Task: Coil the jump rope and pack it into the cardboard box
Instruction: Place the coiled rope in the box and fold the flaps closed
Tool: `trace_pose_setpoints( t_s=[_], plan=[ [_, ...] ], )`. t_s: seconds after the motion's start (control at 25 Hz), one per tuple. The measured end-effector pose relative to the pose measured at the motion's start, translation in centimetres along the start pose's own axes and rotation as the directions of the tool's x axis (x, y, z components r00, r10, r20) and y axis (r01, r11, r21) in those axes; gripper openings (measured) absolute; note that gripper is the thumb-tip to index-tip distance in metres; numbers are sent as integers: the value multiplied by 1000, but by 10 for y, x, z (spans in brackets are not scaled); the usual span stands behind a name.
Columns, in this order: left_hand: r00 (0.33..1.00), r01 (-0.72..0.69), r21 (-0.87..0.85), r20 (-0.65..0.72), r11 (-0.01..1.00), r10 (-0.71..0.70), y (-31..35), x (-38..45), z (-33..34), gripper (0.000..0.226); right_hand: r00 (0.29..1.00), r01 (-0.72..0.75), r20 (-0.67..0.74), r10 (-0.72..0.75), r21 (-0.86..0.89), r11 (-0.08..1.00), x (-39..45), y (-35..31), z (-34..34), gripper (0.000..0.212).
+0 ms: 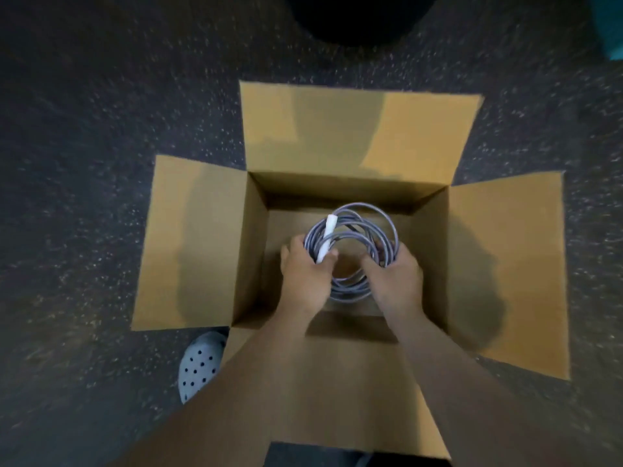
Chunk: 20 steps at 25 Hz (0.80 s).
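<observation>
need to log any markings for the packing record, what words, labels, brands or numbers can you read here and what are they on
None can be read.
Brown cardboard box: flaps and inner walls show plain, no print or label.
Coiled grey jump rope with white handle: no marking visible.
Pale perforated clog shoe: only holes, no logo visible.
</observation>
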State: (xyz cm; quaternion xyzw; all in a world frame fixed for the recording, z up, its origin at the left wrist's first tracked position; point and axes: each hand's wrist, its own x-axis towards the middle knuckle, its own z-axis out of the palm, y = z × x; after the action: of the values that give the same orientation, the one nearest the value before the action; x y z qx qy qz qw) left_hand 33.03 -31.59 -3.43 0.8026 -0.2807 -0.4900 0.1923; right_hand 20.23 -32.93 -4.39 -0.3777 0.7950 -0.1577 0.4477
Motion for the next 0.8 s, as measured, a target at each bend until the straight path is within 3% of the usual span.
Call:
trace_pose_setpoints(
  t_s=[0.16,0.28,0.48,0.6,0.8],
  plan=[
    [997,-7,132,-71,991,16,-41,58,33,42,995,99,38,-94,-140,985,47,37,47,41],
    [984,-3,178,-172,984,34,-53,65,42,48,983,181,51,-175,-394,901,54,43,65,49],
    [979,17,286,-198,958,42,-41,59,37,59,980,198,140,-141,-673,713,45,29,59,102],
    [980,-24,351,-179,936,92,-16,35,8,70,968,252,166,-191,-700,668,23,3,30,95],
    [945,-106,492,-220,864,241,39,-52,-94,75,929,347,153,-338,-682,644,-57,-59,-69,80]
  ],
)
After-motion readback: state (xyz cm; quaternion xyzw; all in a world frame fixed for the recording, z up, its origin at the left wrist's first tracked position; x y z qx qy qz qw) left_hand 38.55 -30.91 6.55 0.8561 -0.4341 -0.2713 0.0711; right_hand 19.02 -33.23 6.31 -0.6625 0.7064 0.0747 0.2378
